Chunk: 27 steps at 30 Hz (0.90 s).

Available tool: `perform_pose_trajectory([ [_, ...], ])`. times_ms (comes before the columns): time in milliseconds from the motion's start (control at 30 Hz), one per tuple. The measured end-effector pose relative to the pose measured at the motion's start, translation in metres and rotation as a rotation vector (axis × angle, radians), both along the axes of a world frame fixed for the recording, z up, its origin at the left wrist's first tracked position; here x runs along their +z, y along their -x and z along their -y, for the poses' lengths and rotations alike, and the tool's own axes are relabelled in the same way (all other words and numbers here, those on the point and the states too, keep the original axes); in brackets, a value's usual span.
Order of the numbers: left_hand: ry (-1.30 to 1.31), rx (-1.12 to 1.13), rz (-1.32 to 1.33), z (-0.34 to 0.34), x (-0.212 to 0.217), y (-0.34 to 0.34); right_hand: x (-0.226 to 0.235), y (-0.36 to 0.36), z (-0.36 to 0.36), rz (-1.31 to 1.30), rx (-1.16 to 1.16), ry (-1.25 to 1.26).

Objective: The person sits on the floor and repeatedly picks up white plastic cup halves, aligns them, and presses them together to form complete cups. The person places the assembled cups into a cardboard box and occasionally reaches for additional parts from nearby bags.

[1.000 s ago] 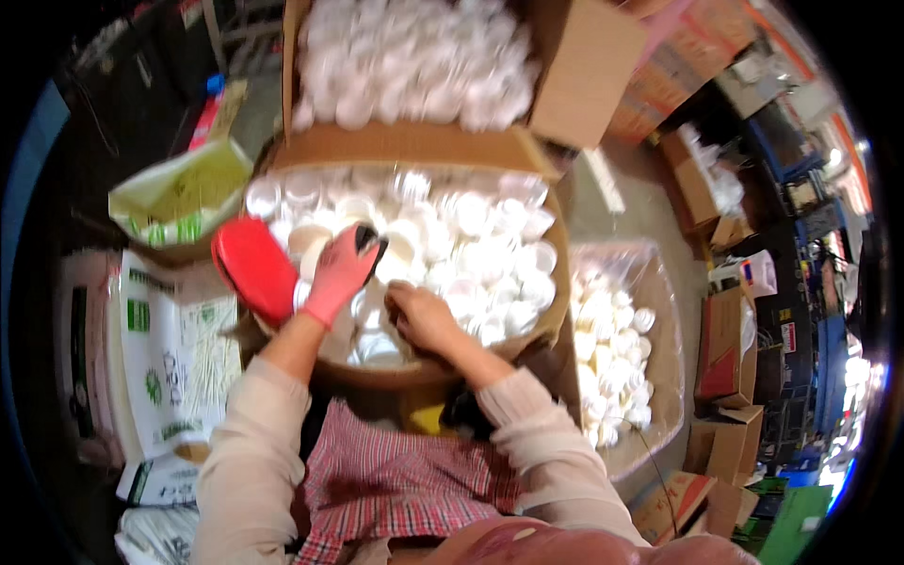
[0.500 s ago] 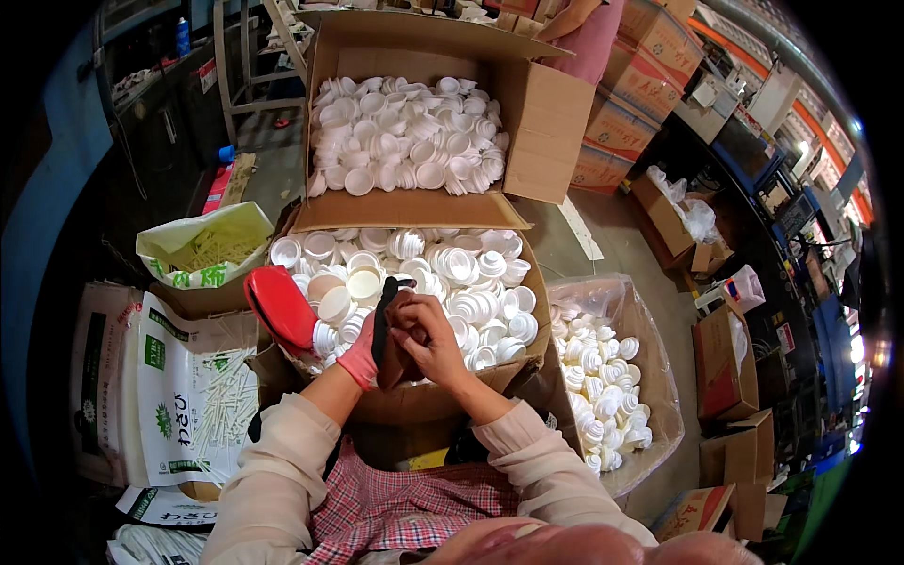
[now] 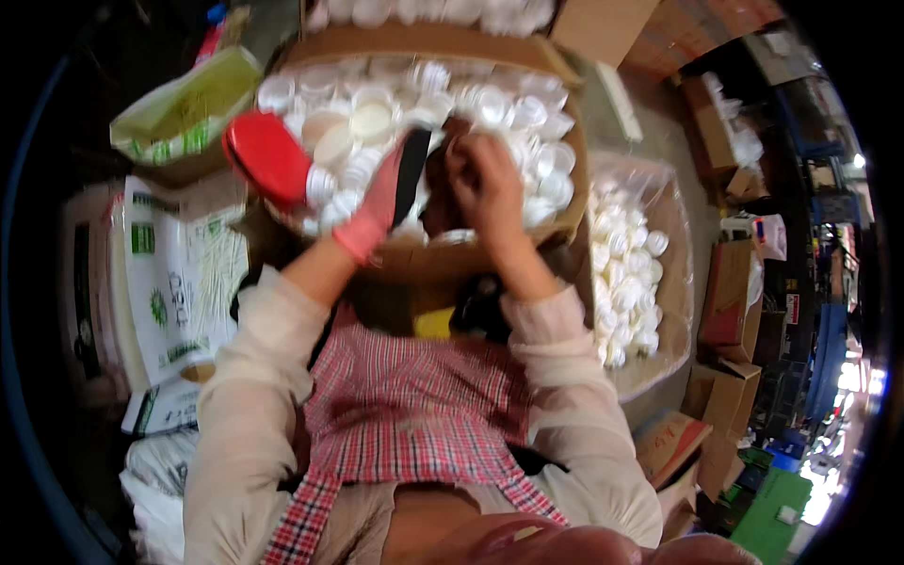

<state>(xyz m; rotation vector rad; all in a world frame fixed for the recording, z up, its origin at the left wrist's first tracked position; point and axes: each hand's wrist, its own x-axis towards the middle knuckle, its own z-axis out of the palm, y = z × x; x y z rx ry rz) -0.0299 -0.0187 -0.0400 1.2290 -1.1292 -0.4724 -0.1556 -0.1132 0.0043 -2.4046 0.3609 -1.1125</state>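
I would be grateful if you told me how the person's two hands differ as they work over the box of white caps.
The left hand wears a pink glove with a dark strip along it; the right hand is bare. The left hand reaches in slantwise from the left, beside the red lid; the right hand comes straight up the middle, fingers curled. Both meet over the cardboard box of white caps, apparently working one small dark item together.

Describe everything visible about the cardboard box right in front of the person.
The cardboard box is brown, open-topped, and filled with small white plastic caps heaped loosely. It sits just ahead of the person's checked apron. A flat red thing rests at its left edge. The gloved left hand and bare right hand hover together over its middle, around a dark item.
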Motion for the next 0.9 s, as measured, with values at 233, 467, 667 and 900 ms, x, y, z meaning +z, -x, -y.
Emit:
perform_pose_trajectory([
  [233, -0.122, 0.235, -0.084, 0.001, 0.003, -0.069, -0.008, 0.024, 0.012, -0.619, 0.237, -0.148],
  [467, -0.253, 0.325, 0.305, -0.009, 0.02, -0.053, -0.018, 0.003, 0.004, -1.084, 0.585, -0.348],
  [667, -0.395, 0.468, 0.236, -0.019, 0.03, -0.071, -0.019, -0.014, -0.001, -1.348, 0.438, -0.281],
  [900, -0.295, 0.509, 0.018, -0.035, 0.028, -0.106, 0.015, 0.03, 0.062, -1.032, 0.043, -0.242],
])
